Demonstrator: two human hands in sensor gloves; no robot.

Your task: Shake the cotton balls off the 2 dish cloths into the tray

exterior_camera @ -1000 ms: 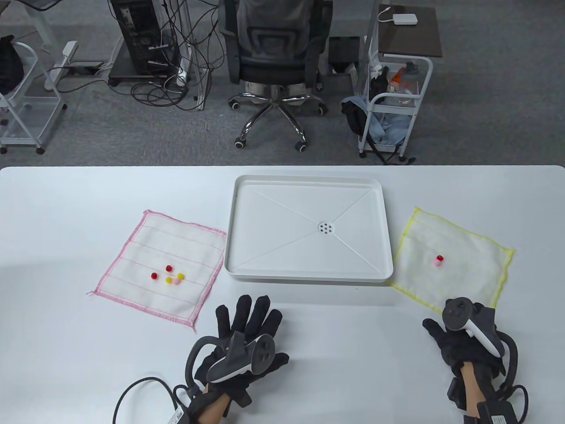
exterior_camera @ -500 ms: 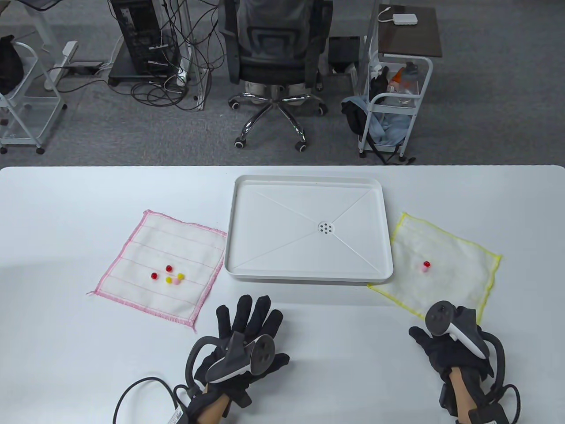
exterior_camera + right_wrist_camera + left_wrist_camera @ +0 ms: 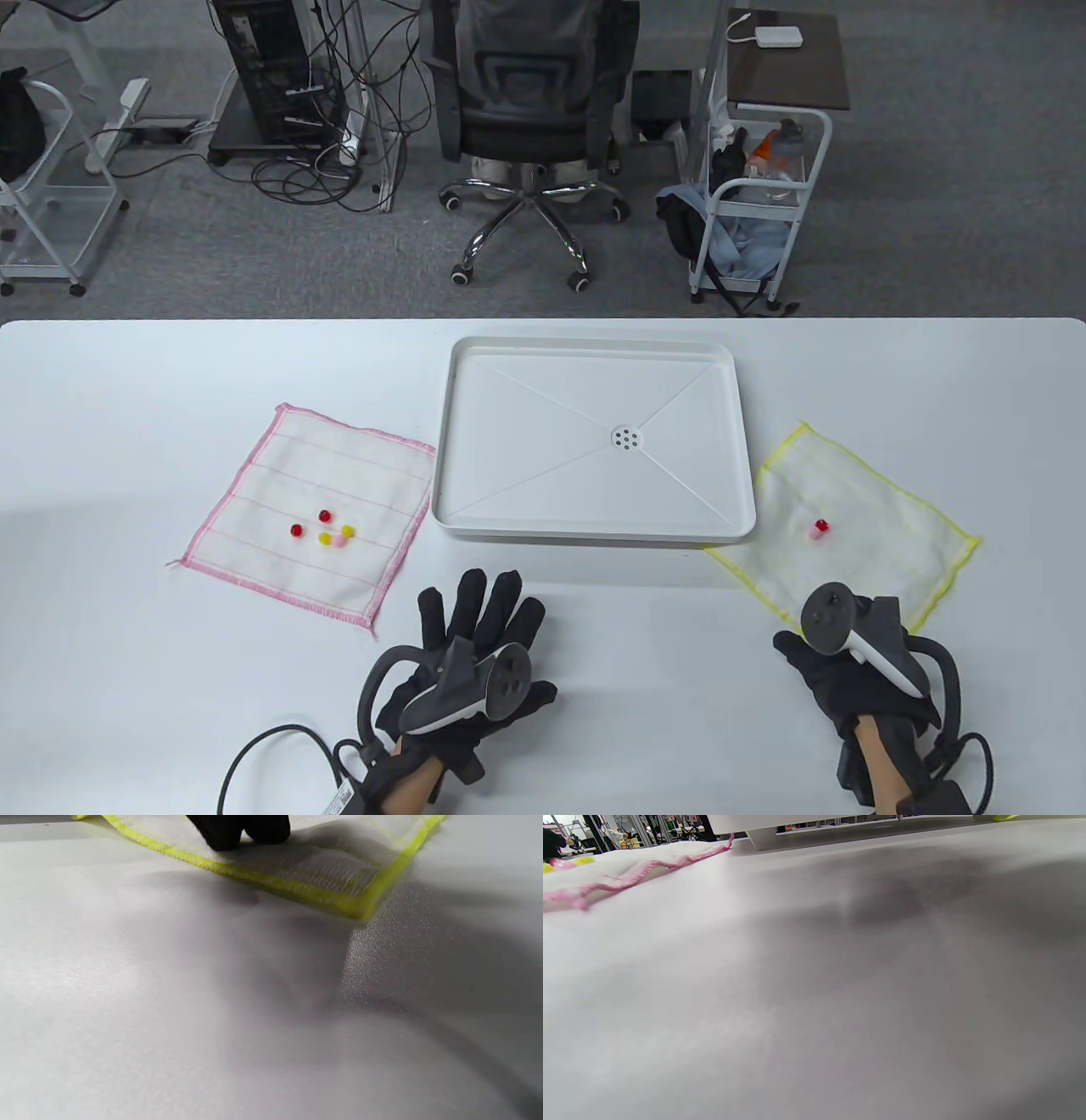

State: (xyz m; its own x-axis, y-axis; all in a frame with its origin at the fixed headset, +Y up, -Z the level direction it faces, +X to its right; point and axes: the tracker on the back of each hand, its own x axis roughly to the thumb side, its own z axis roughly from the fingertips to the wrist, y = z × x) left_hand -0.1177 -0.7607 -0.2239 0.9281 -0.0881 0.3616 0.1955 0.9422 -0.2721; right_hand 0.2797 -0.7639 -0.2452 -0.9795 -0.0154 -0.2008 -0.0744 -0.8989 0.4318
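Dragging the yellow-edged cloth (image 3: pixel 848 526) toward the tray (image 3: pixel 594 531), my right hand's (image 3: pixel 848 671) fingertips (image 3: pixel 237 830) pressing its near edge.

It now sits turned, closer to the tray than a second ago, red and pink cotton balls (image 3: pixel 819 528) riding along; whether those fingers pinch, I cannot tell. My left hand (image 3: pixel 467 662) lies flat, fingers spread, beside the pink-edged cloth (image 3: pixel 314 501).

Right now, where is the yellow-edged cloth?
In the table view the yellow-edged cloth lies flat on the right, beside the tray, with the right hand on its near edge.
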